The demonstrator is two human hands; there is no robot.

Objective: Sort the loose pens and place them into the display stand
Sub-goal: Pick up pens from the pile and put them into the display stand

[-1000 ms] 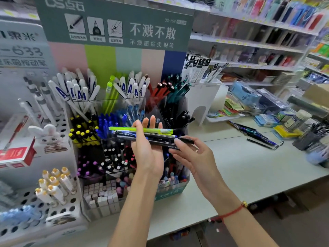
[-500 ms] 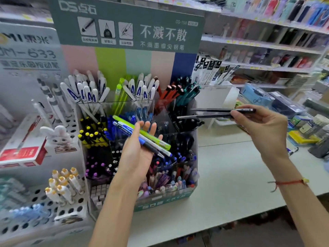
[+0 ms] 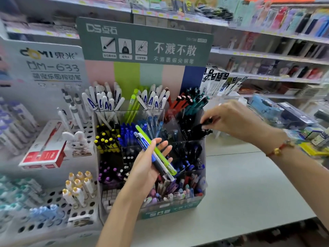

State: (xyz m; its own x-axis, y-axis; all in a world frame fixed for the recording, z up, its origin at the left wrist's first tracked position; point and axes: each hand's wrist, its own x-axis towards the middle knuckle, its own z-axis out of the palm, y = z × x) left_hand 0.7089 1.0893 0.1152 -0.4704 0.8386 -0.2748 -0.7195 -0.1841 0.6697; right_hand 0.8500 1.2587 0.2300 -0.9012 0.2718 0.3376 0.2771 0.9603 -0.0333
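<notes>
A clear tiered display stand [image 3: 188,205] full of sorted pens fills the middle of the view. In front of it my left hand [image 3: 147,166] lies palm up. Across that palm lie a lime-green pen [image 3: 156,150], a white pen and a dark blue pen [image 3: 156,163], the thumb over them. My right hand [image 3: 231,118] is at the stand's right middle compartment of black pens [image 3: 194,131]. Its fingers pinch the ends of black pens [image 3: 206,122] that sit in that compartment.
A white perforated stand [image 3: 53,202] with markers and a rabbit figure [image 3: 76,141] sits left of the display. Grey counter [image 3: 249,193] stretches to the right. Boxes of stationery [image 3: 284,114] and shelves of goods line the back and right.
My right hand has carried the two black pens from in front of me down and left into the stand's black pen compartment. My left hand keeps the other pens.
</notes>
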